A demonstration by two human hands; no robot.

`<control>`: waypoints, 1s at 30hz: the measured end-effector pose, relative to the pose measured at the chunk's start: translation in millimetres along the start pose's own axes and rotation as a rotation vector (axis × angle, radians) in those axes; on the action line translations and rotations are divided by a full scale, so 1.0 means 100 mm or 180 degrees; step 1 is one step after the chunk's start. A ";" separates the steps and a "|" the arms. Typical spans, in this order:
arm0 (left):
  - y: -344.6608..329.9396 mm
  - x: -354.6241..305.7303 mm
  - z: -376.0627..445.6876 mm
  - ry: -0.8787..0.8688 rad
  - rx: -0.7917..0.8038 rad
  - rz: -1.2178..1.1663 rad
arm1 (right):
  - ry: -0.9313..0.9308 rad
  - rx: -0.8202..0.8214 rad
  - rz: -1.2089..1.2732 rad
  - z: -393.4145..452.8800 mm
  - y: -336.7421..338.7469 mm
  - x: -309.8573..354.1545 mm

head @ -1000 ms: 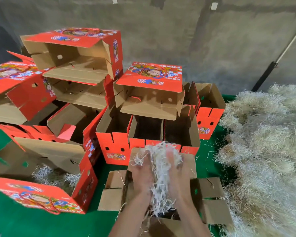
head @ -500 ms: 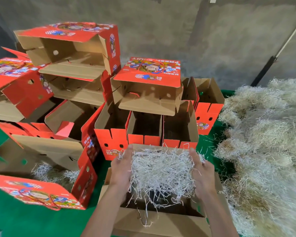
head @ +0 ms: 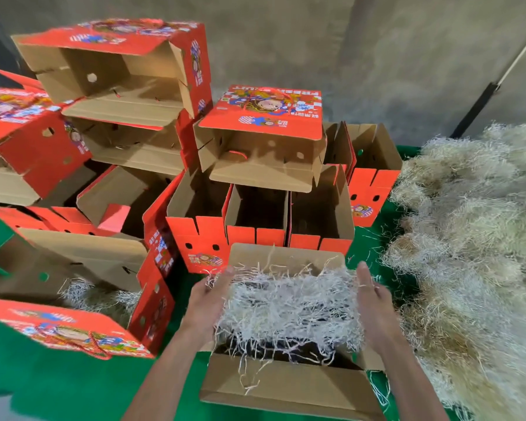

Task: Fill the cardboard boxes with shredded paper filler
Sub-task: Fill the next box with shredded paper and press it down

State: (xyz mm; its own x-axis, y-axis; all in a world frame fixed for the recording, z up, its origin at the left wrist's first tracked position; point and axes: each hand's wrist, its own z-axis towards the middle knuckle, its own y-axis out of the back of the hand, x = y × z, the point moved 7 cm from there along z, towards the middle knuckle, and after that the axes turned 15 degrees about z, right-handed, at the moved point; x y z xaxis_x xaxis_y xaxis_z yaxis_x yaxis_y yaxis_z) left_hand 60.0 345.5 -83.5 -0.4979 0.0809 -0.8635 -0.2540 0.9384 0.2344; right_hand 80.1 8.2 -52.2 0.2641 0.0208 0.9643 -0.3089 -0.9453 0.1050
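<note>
The left hand [head: 208, 302] and right hand [head: 374, 302] press flat-fingered against the two ends of a wad of shredded paper [head: 289, 305], stretched sideways between them; neither hand is clenched. The wad hangs straight above the open cardboard box [head: 286, 387] in front of the person, its long axis running along the box's length, so the filling likely only needs lowering. The big pile of filler [head: 474, 238] lies to the right, nearer the right hand, on the green floor [head: 58, 381].
</note>
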 end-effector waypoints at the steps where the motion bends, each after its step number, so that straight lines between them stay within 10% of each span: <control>1: -0.02 0.01 -0.01 -0.0004 0.0080 0.0194 | -0.0152 0.0107 -0.0003 0.02 -0.01 -0.08; 8: -0.10 -0.28 -0.15 -0.1512 -0.0412 0.2251 | 0.0287 0.0762 -0.1227 -0.01 -0.07 -0.07; 13: -0.10 -0.25 -0.14 -0.1502 -0.0376 0.2796 | 0.0515 0.1362 -0.1791 -0.15 -0.16 0.01; 25: -0.14 -0.50 -0.40 -0.1589 -0.0705 0.2870 | 0.1027 0.1131 -0.1535 -0.33 -0.29 0.19; 30: -0.36 -0.34 -0.29 -0.1580 0.0356 0.2582 | 0.1259 0.0585 -0.2378 -0.36 -0.15 0.25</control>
State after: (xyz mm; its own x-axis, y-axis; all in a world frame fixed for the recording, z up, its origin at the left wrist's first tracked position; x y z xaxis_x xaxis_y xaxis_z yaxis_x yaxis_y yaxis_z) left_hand 62.0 299.5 -49.1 -0.0725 0.8296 -0.5536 0.1073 0.5584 0.8226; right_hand 58.0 34.6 -21.3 -0.0090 0.7372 0.6756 -0.0196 -0.6756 0.7370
